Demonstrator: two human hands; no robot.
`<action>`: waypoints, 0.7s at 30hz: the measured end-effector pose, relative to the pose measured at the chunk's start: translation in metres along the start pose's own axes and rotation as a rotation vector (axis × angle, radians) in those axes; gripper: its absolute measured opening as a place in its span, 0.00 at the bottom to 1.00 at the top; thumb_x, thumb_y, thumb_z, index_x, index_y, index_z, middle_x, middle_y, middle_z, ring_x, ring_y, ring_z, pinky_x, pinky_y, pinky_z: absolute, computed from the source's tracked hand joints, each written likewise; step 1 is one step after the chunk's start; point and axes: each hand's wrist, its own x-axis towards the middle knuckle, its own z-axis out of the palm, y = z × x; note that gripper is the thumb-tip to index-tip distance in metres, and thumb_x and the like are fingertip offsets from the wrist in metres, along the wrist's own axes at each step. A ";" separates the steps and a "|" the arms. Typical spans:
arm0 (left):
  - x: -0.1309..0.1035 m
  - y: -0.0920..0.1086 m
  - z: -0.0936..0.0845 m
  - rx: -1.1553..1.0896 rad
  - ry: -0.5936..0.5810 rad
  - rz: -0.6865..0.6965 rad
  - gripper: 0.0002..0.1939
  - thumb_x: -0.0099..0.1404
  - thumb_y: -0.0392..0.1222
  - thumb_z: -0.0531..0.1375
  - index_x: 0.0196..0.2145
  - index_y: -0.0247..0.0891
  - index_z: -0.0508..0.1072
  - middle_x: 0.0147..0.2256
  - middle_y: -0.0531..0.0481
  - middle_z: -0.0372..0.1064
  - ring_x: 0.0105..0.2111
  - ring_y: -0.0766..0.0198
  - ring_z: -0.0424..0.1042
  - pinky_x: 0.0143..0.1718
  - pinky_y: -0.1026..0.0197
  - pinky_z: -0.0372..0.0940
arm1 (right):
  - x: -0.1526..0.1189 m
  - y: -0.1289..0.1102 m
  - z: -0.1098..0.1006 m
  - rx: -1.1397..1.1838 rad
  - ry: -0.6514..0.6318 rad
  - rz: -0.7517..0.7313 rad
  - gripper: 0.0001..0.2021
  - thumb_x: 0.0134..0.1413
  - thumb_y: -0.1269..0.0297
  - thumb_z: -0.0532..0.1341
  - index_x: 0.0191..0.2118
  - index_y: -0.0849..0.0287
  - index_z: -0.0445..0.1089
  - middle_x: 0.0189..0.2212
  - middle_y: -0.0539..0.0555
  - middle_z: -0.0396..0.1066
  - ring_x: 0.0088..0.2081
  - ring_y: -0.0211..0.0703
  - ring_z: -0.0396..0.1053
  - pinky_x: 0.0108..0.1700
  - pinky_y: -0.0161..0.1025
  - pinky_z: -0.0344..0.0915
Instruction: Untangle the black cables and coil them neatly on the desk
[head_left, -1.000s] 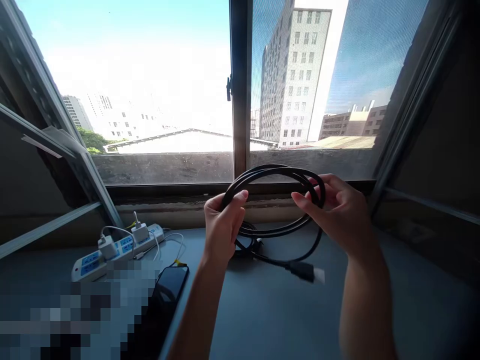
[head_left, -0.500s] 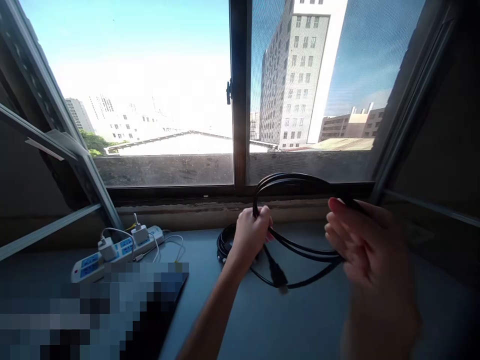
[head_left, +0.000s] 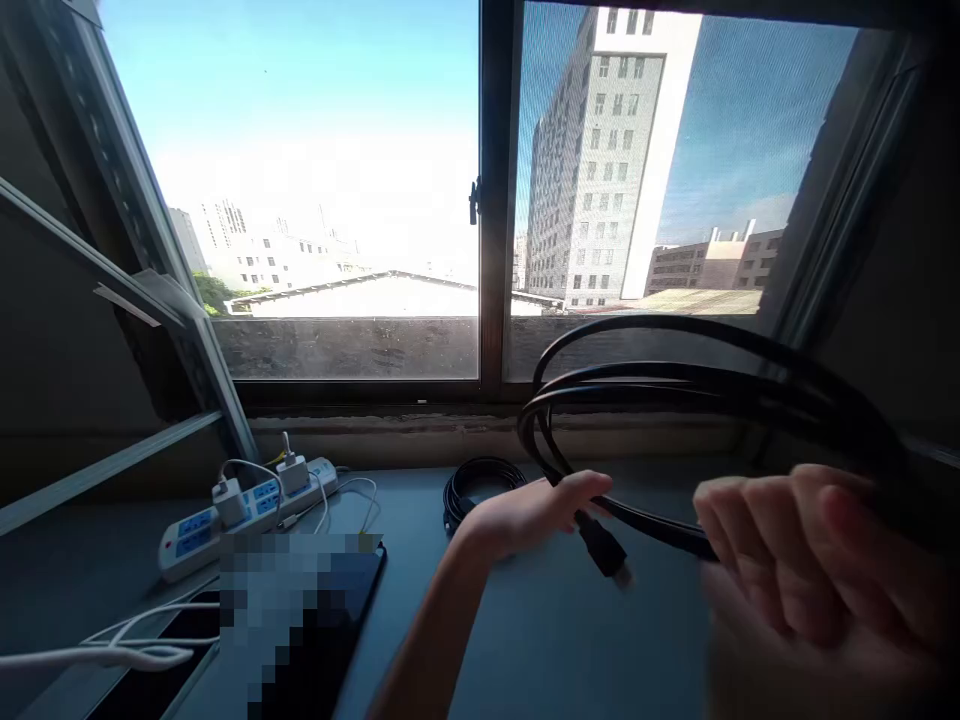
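Between my two hands hangs a black cable (head_left: 660,375), gathered in several loose loops above the table. My left hand (head_left: 544,510) holds the loops at their left side, the thumb laid across them. Just below that hand dangles one end of the cable, a black plug (head_left: 602,548) with a metal tip. My right hand (head_left: 810,550), close to the camera and partly blurred, has its fingers curled round the right side of the loops. Behind my left wrist, a second coiled black cable (head_left: 484,468) lies on the table, partly covered by the hand.
A white power strip (head_left: 251,515) with two plugged-in chargers stands at the left of the blue-grey table (head_left: 577,650). White cords (head_left: 142,650) and a dark flat object (head_left: 352,590), partly pixelated, lie in front of it. A window sill (head_left: 420,440) runs along the back.
My right hand has moved right and nearer the camera, and the loops are drawn wider. My left hand has shifted to the right and slightly down, turning flatter. The view has shifted a little.
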 end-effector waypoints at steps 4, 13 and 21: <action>0.015 -0.003 0.008 -0.254 0.267 0.223 0.16 0.62 0.48 0.51 0.38 0.37 0.73 0.39 0.45 0.73 0.42 0.58 0.70 0.42 0.61 0.64 | 0.022 0.015 0.006 0.082 0.051 -0.072 0.25 0.46 0.69 0.59 0.12 0.61 0.41 0.05 0.45 0.39 0.08 0.27 0.41 0.13 0.33 0.36; 0.035 -0.015 -0.012 -0.443 0.628 0.542 0.14 0.63 0.50 0.56 0.38 0.36 0.65 0.28 0.48 0.73 0.31 0.62 0.72 0.36 0.61 0.65 | 0.077 0.067 -0.007 0.145 0.004 0.488 0.22 0.37 0.66 0.62 0.13 0.60 0.45 0.06 0.42 0.41 0.09 0.25 0.39 0.11 0.27 0.39; 0.016 -0.012 -0.033 -0.661 0.508 0.600 0.14 0.59 0.42 0.61 0.40 0.38 0.62 0.17 0.63 0.56 0.18 0.71 0.65 0.28 0.65 0.64 | 0.074 0.072 -0.004 0.057 -0.111 0.581 0.20 0.42 0.59 0.67 0.18 0.60 0.53 0.09 0.39 0.46 0.10 0.23 0.40 0.12 0.24 0.40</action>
